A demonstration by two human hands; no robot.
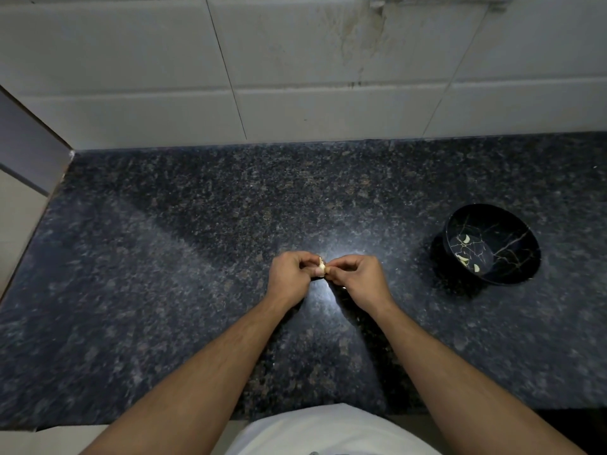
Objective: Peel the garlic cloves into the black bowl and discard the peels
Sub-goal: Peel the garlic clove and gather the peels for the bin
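A pale garlic piece (321, 267) sits between both hands above the middle of the dark granite counter (197, 241). My left hand (290, 274) grips it from the left with curled fingers. My right hand (356, 275) pinches its right side with thumb and fingertips. The black bowl (512, 257) with gold veins stands on the counter to the right, apart from my hands. Several peeled white cloves (466, 239) lie inside it. Most of the garlic is hidden by my fingers.
A white tiled wall (295, 77) rises behind the counter. A grey panel (26, 146) closes the left end. The counter's front edge runs just before my white shirt (328, 431).
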